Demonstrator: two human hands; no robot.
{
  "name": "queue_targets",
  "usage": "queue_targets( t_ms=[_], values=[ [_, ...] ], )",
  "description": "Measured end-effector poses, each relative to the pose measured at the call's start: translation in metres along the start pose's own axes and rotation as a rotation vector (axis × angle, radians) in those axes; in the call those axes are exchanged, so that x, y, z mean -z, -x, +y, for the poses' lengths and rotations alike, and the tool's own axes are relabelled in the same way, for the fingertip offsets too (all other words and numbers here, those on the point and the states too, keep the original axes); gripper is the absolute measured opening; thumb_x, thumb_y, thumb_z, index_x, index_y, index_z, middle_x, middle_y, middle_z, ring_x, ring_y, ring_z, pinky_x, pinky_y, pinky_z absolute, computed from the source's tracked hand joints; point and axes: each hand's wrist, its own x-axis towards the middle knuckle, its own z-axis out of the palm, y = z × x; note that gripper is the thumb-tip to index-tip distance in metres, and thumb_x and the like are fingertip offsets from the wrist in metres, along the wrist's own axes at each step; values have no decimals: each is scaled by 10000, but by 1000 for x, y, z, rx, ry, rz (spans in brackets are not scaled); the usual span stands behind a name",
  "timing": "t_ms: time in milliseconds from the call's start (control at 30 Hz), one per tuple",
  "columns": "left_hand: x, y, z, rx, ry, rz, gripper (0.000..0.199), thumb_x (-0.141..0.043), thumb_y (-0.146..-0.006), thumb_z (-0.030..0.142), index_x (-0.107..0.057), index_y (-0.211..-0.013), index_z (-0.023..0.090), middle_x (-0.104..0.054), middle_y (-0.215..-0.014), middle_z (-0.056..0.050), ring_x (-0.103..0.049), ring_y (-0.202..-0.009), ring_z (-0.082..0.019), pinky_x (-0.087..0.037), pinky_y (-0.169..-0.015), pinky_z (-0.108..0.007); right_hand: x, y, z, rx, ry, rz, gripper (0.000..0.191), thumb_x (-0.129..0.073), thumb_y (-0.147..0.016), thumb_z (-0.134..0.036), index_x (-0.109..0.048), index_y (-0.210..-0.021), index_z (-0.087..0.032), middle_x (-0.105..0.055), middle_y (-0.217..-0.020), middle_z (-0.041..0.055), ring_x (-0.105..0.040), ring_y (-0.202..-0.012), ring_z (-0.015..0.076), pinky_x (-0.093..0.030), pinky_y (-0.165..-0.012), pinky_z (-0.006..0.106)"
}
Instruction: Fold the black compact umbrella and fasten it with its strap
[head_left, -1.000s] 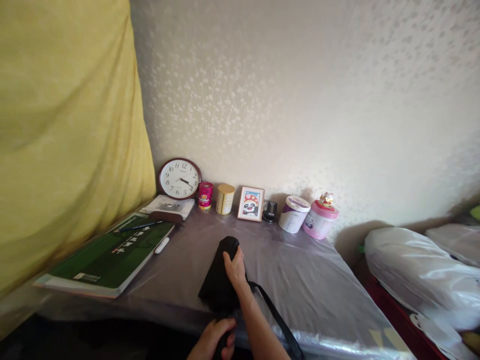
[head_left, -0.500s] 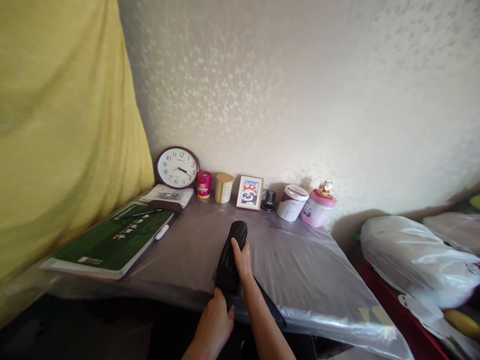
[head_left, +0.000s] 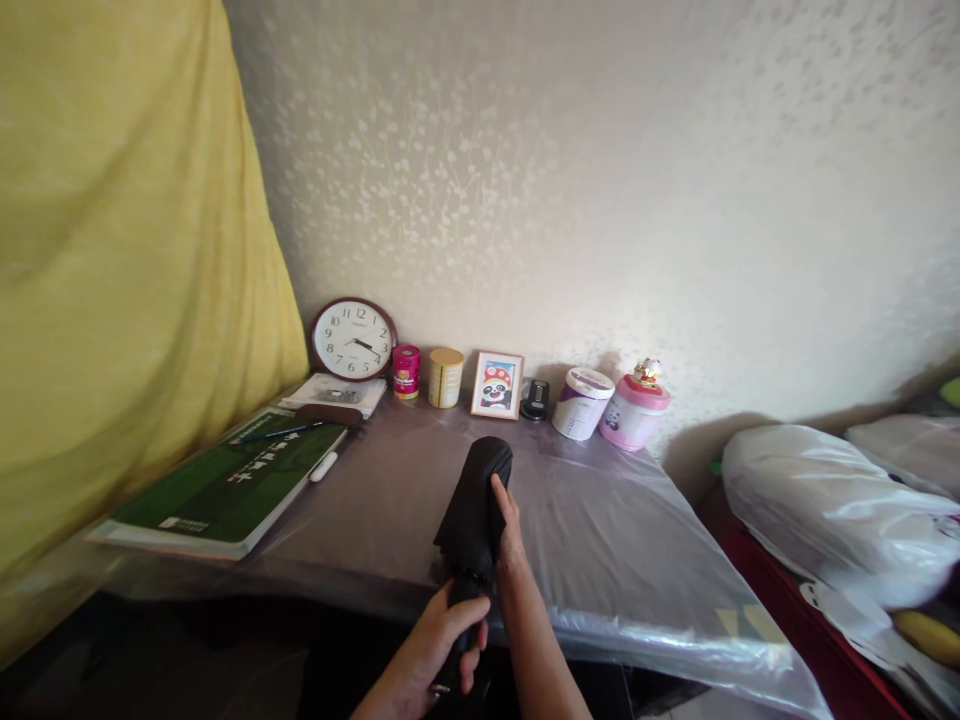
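A folded black umbrella (head_left: pixel 472 505) is tilted over the front part of the table, its top end pointing away from me. My left hand (head_left: pixel 454 630) is wrapped around its handle at the lower end, thumb across the top. My right hand (head_left: pixel 508 525) holds the gathered black fabric along the right side, and part of its fingers is hidden behind the umbrella. The fabric flares a little to the left near the handle.
Along the wall stand a clock (head_left: pixel 354 340), a pink can (head_left: pixel 406 372), a yellow-lidded can (head_left: pixel 445 380), a panda picture frame (head_left: pixel 496 385) and two tubs. A green book (head_left: pixel 217 490) lies at left. White bags (head_left: pixel 840 510) sit at right beyond the table edge.
The umbrella has turned, and its fabric spreads wider to the left. My left hand has rolled over on the handle. My right hand has shifted from the top to the right side.
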Motion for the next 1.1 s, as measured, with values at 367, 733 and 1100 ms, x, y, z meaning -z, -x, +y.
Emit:
queue_targets(
  t_ms=[367,733,1100],
  values=[
    [-8,-10,-12,31,-307,232,434,-388,-792,247,-233,-1189,162,-475,-500,87,-428,-298,-105,-347,-321,-208,0,7,1,128,102,44,649,-631,-662,-497,-476,-1217,-198,-660,-974,33,-618,-877,210,-492,-750,296],
    [0,-6,-6,-68,-617,332,508,-409,-796,218,-243,-1256,82,-614,-905,-157,-608,-881,-249,-428,-747,-336,-7,19,-12,109,13,41,581,-650,-660,-478,-505,-1160,-221,-665,-929,21,-630,-817,199,-513,-710,290],
    [-9,-1,10,-32,-164,91,638,-447,-757,309,-130,-1305,235,-446,-484,111,-410,-297,-100,-349,-304,-199,-3,20,-24,68,-39,-24,583,-644,-664,-504,-495,-1142,-203,-640,-746,3,-622,-637,173,-514,-580,283]
  ],
)
